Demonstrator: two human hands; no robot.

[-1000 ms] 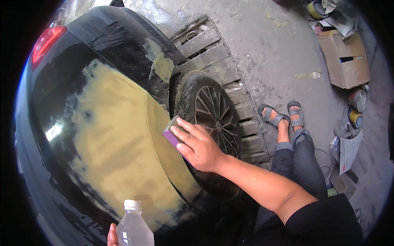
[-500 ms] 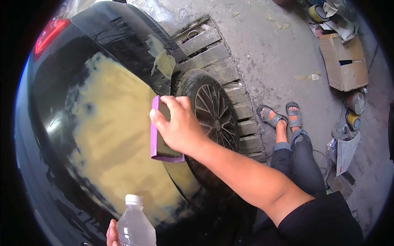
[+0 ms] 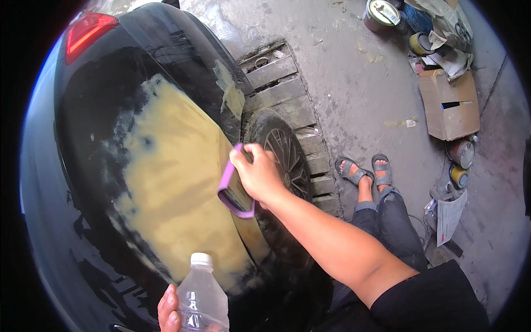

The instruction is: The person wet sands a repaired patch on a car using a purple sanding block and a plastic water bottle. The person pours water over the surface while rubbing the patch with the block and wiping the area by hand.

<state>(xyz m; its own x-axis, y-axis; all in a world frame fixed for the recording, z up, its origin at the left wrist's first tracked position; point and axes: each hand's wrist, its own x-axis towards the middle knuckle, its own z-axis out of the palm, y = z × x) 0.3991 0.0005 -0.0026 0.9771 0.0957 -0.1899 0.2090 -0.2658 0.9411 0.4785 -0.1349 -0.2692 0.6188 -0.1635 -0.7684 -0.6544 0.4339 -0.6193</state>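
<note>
Fingers of the right hand (image 3: pixel 260 176) grasp a purple-edged, dark-faced block (image 3: pixel 227 177) just left of them; those of the left hand (image 3: pixel 168 310) hold a clear, white-capped bottle (image 3: pixel 203 293). Well right of both, print on a paper sheet (image 3: pixel 451 216) is illegible.

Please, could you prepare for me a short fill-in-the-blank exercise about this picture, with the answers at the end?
1. The left hand holds a clear plastic bottle whose round cap has the colour ____.
2. The right hand holds a long, dark-faced block edged in the colour ____.
3. In the picture, the dark spoked wheel lies to the ____ of the large yellowish patch.
4. The red tail light shows near the picture's upper ____ corner.

Missing words: white; purple; right; left.
</note>
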